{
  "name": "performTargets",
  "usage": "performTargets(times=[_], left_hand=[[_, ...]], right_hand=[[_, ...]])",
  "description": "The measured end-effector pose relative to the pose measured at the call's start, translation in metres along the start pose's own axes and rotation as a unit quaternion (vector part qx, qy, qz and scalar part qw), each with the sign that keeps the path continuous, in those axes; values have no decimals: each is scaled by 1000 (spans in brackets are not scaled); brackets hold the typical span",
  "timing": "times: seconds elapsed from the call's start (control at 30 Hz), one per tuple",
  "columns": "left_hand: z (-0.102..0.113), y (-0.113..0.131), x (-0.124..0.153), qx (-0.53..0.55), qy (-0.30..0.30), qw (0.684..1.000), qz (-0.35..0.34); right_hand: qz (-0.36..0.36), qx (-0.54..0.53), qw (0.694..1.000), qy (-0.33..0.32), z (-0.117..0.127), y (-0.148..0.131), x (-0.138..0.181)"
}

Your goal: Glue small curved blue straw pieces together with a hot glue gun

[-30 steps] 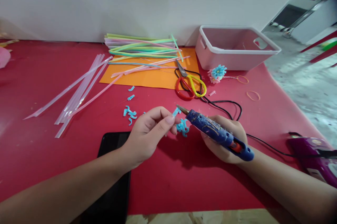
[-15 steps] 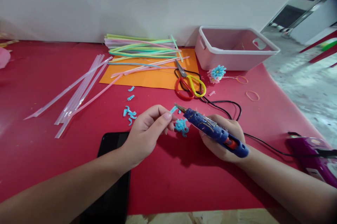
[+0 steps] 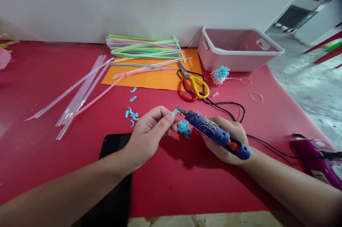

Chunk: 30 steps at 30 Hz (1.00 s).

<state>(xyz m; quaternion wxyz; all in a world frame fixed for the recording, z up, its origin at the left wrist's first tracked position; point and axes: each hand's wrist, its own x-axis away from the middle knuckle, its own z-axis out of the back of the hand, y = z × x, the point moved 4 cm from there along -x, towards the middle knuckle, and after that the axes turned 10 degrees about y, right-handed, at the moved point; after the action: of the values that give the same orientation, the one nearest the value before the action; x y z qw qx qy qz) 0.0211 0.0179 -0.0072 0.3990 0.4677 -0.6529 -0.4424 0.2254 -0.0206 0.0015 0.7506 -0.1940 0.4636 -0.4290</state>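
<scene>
Between thumb and forefinger, my left hand point(image 3: 152, 131) pinches a short piece of blue pipe cleaner point(image 3: 175, 111). My right hand point(image 3: 227, 138) is wrapped round a dark blue glue gun point(image 3: 211, 129), its metal nozzle pointing left at the tip of that piece. Just beneath the nozzle, on the red table, lies a blue pipe-cleaner flower point(image 3: 184, 127) with curled petals. Several loose curled blue pieces point(image 3: 131, 114) are scattered to the left of my left hand. Whether the nozzle touches the held piece I cannot tell.
Scissors point(image 3: 192, 84) and colourful pipe cleaners point(image 3: 144, 47) lie on orange paper point(image 3: 160, 82). Clear glue sticks point(image 3: 82, 91) are to the left. A pink basket point(image 3: 235, 59), a small flower ornament point(image 3: 221, 73), a black cord point(image 3: 235, 104), a purple device point(image 3: 315, 159) and a black phone point(image 3: 114, 184) surround my hands.
The glue gun has shifted slightly left and down, its nozzle now closer over the tip of the blue piece. My left hand has barely moved.
</scene>
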Motion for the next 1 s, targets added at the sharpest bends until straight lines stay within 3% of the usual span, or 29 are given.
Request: performTargets(times=[1.0], left_hand=[[-3, 8, 1, -75, 3, 996, -48]], right_hand=[[9, -2, 1000, -1, 1, -2, 2]])
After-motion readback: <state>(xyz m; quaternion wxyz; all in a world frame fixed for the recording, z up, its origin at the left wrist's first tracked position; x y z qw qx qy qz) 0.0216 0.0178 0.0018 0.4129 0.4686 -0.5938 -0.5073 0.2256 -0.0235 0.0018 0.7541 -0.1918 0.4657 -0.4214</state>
